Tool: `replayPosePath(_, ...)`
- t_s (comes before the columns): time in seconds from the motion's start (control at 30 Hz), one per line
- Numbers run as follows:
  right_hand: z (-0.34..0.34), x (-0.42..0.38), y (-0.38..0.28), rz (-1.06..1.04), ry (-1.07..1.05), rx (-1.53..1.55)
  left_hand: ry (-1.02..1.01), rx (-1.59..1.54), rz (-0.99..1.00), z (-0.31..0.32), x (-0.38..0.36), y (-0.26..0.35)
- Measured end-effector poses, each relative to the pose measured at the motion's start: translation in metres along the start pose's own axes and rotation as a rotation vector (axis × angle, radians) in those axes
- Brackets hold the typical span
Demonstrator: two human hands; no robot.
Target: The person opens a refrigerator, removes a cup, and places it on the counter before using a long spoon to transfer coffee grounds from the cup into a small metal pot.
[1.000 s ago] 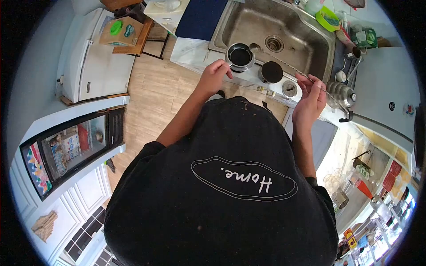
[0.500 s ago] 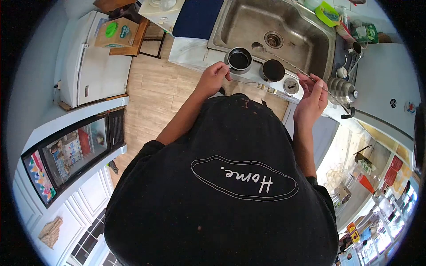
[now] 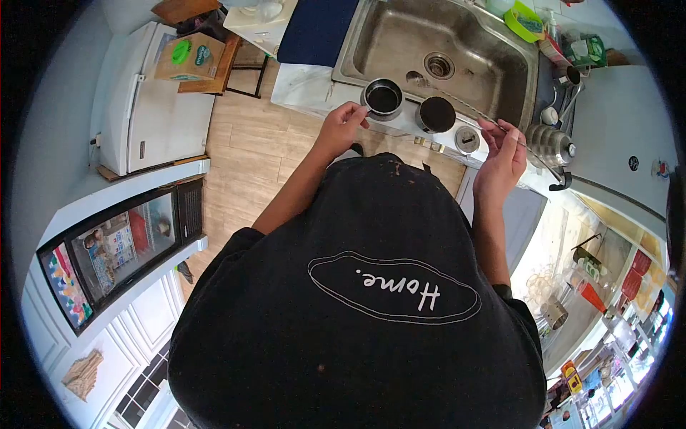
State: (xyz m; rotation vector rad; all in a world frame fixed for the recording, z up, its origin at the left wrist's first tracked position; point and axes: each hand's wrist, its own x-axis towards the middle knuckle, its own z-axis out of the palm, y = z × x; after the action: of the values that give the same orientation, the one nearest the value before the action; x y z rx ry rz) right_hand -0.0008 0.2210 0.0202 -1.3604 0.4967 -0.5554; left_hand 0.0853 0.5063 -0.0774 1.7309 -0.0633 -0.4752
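Note:
My left hand (image 3: 345, 127) is closed on the handle of a metal cup (image 3: 382, 99) with dark liquid inside, at the counter's front edge. My right hand (image 3: 503, 154) pinches the twisted stem of a long thin spoon (image 3: 414, 77). The spoon slants leftward along the sink's near edge, its bowl close to the cup but apart from it. Between my hands stands a second cup (image 3: 436, 114), dark inside. A small round metal lid (image 3: 467, 139) sits beside my right hand, and a ribbed steel kettle (image 3: 549, 146) is just right of it.
A steel sink (image 3: 493, 46) with a drain lies beyond the cups. A navy cloth (image 3: 314, 32) is left of it; a green basket (image 3: 523, 21) with a sponge sits behind. Utensils (image 3: 568, 100) stand at right. A white fridge (image 3: 171, 129) is far left.
Both hands keep nearly the same position and grip. The view has shifted very slightly; the cups and spoon look unmoved.

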Motion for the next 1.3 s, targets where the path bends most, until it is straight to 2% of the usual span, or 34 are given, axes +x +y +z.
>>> replayPosePath(0.17, -0.009, 0.002, 0.003, -0.004, 0.002, 0.014, 0.126, -0.058, 0.004, 0.008, -0.005, 0.004)
replayPosePath(0.27, -0.016, 0.003, 0.001, -0.006, 0.021, -0.022, 0.239, 0.021, -0.048, 0.002, -0.009, 0.008)
replayPosePath(0.37, -0.029, 0.004, 0.001, -0.009, 0.033, -0.032, 0.383, 0.02, 0.001, -0.005, -0.012, -0.008)
replayPosePath(0.5, -0.045, 0.005, 0.001, 0.003, 0.055, -0.022, 0.487, 0.179, 0.166, 0.002, -0.029, 0.02)
replayPosePath(0.6, -0.059, 0.002, 0.001, 0.0, 0.065, -0.016, 0.533, 0.198, 0.152, 0.017, -0.04, 0.045)
replayPosePath(0.7, -0.069, 0.0, 0.0, 0.006, 0.082, -0.016, 0.537, 0.223, 0.188, 0.034, -0.05, 0.063)
replayPosePath(0.8, -0.079, -0.004, 0.0, 0.0, 0.087, -0.016, 0.546, 0.208, 0.247, 0.047, -0.048, 0.051)
replayPosePath(0.93, -0.081, -0.012, 0.001, -0.014, 0.057, -0.022, 0.537, 0.265, 0.227, 0.055, -0.052, 0.04)
replayPosePath(1.1, -0.068, -0.021, 0.003, -0.037, 0.021, -0.022, 0.547, 0.291, 0.224, 0.05, -0.05, 0.024)
replayPosePath(1.3, -0.038, -0.027, 0.003, -0.044, -0.001, -0.017, 0.445, 0.356, 0.253, 0.028, -0.044, 0.014)
